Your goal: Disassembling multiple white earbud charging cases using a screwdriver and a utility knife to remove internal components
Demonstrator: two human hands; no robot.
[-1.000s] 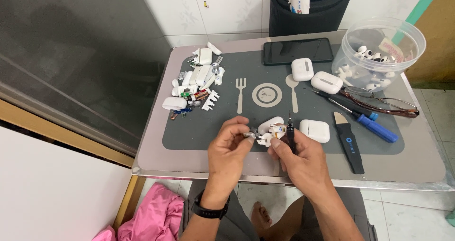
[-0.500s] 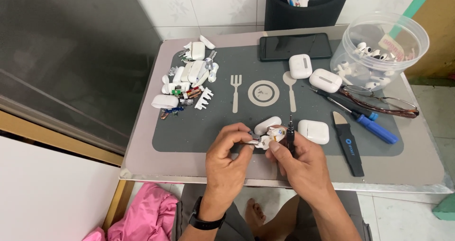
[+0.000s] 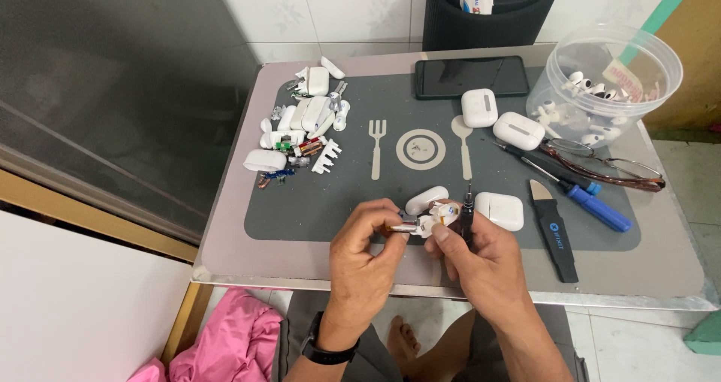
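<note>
Both forearms reach up from the table's near edge, hands meeting close together. The left hand [image 3: 368, 247], a dark watch on its wrist, curls its fingers inward in a pinch; the right hand [image 3: 473, 258] faces it, thumb and fingertips closed.

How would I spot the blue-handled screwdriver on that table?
Start at the clear plastic tub at the mat's far right corner. Just below it lie eyeglasses, and beside them the blue-handled screwdriver. It is the only bright blue tool; the pry tool next to it is black.
</note>
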